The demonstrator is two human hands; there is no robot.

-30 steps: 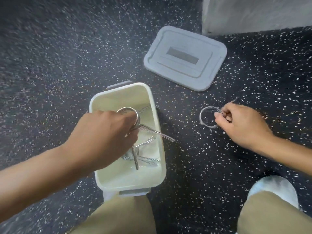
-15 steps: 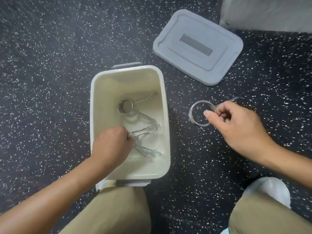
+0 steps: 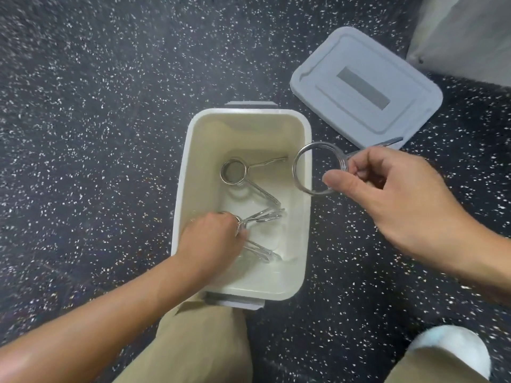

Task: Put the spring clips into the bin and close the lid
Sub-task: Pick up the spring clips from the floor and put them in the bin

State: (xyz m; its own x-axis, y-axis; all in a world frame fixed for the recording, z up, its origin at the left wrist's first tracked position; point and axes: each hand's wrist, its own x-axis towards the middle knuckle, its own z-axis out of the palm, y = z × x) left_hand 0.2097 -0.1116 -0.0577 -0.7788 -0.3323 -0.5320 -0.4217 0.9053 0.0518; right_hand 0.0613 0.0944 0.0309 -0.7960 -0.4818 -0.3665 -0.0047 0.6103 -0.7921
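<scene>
Single head-worn view, looking steeply down from close above, bin (image 3: 243, 200) central, speckled floor (image 3: 96, 134) around

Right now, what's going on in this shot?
A person is loading spring clips into an open cream bin on the speckled floor. The left hand is down inside the bin, its grip on a clip among those at the bottom; another clip lies loose farther back. The right hand holds a clip by its handles, the ring over the bin's right rim. The grey lid lies off to the right, not yet on.
</scene>
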